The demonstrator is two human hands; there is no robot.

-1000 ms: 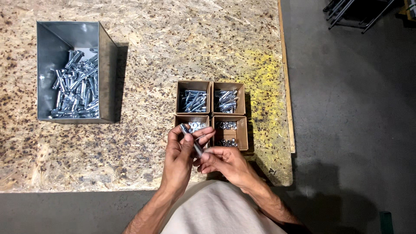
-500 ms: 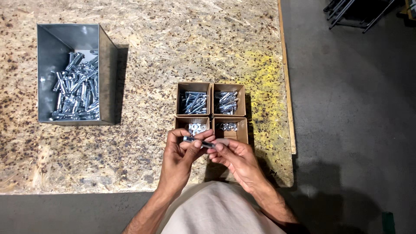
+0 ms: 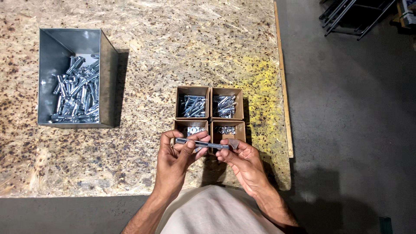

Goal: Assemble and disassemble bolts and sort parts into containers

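- A grey sheet-metal bin (image 3: 76,78) of silver bolts sits near the surface's (image 3: 151,56) far left corner.
- The left hand (image 3: 175,162) pinches the head end of a long silver metal bolt (image 3: 201,143), fingers closed on it.
- Four small brown cardboard boxes (image 3: 210,115) of hardware lie just beyond.
- The right hand (image 3: 242,162) grips the bolt's other end, near the surface's front edge.

Single head-worn view, looking almost straight down from above the person's chest. The speckled worktop (image 3: 143,65) fills the left and centre at moderate range, its near edge crossing the lower frame; grey floor (image 3: 351,130) occupies the right. Both hands sit low and central, nearest the camera.
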